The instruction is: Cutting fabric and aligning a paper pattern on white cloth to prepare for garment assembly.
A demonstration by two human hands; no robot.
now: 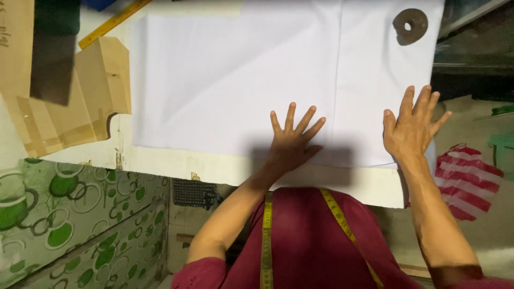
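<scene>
A large white cloth lies spread flat on a white table. My left hand rests flat on the cloth near its front edge, fingers spread. My right hand presses flat on the cloth's front right corner, fingers apart. Neither hand holds anything. A yellow measuring tape hangs around my neck over a dark red shirt. A fold line runs down the cloth just right of my left hand.
A round brown metal weight with a hole sits on the cloth's far right corner. Cardboard pattern pieces and a yellow ruler lie at the left. A green-patterned panel stands lower left, a red-striped bag at the right.
</scene>
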